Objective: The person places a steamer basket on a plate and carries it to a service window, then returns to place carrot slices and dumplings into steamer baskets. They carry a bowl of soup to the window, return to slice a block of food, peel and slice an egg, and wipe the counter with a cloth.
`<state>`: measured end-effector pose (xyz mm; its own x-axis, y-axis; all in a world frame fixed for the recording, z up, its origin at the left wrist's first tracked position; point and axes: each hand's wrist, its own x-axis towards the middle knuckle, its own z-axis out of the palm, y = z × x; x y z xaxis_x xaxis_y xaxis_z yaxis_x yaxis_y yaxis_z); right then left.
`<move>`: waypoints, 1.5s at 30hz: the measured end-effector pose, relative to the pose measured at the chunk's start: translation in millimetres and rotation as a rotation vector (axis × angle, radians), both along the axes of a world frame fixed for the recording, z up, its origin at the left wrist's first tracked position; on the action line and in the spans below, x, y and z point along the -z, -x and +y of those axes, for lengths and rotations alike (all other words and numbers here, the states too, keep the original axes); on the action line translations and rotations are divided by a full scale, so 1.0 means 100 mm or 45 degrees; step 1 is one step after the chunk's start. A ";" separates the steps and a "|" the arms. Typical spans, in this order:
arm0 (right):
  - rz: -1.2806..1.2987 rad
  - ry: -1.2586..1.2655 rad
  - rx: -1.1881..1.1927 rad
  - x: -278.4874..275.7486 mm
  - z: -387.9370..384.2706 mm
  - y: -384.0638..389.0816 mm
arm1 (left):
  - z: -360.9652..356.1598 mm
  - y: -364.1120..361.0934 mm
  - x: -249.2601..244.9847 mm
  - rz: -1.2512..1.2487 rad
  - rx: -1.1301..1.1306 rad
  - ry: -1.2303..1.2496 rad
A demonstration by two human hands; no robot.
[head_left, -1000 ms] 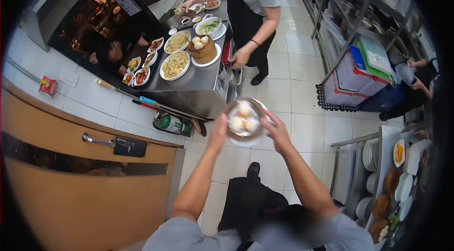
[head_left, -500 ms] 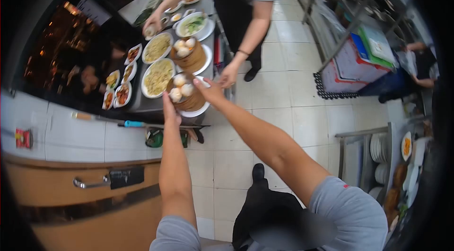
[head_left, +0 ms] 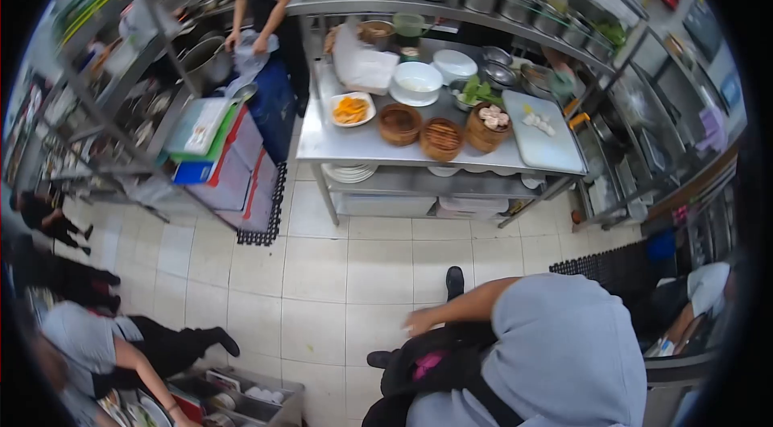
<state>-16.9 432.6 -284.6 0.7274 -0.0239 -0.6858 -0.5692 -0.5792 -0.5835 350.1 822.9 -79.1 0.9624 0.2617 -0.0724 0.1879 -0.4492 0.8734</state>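
Note:
My right arm reaches across my body. At its end my right hand (head_left: 419, 322) hangs over the tiled floor (head_left: 314, 326), close to my black trousers. The hand is blurred and its fingers are not distinct; no object shows in it. My left hand is out of view. Ahead stands a steel worktable (head_left: 318, 145). Along its front edge are a bamboo steamer (head_left: 399, 124), a second steamer (head_left: 442, 140) and a third steamer (head_left: 487, 137) with pale dumplings (head_left: 493, 115) on top. Left of them sits a white dish (head_left: 364, 117) of orange food pieces.
A white cutting board (head_left: 547, 153) lies at the table's right end, near stacked white bowls (head_left: 415, 82). Left stand boxes (head_left: 233, 161) and a co-worker (head_left: 270, 8) handling a plastic bag. Another co-worker (head_left: 88, 338) leans over a counter at lower left.
The view has swung right, from the counter of filled dishes to the worktable. My hands were around a dumpling-topped steamer on a plate; now only my right hand shows, away from it.

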 end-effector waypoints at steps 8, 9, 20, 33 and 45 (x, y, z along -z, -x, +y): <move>1.047 -0.257 0.679 0.78 0.05 4.96 | -2.00 1.89 1.52 0.677 2.019 -1.532; 1.075 -0.216 0.585 0.44 -0.06 4.98 | -2.52 1.95 1.56 0.657 2.255 -1.729; 0.116 -0.697 1.848 -0.99 -1.99 4.06 | -9.14 2.39 -1.21 -1.357 1.627 -0.713; -0.925 -0.793 2.121 -2.52 -2.77 3.76 | -9.46 3.38 -2.41 -1.374 1.960 -0.648; -1.069 -0.721 2.443 -2.04 -2.37 3.75 | -12.37 4.90 -1.71 -1.668 2.186 -0.909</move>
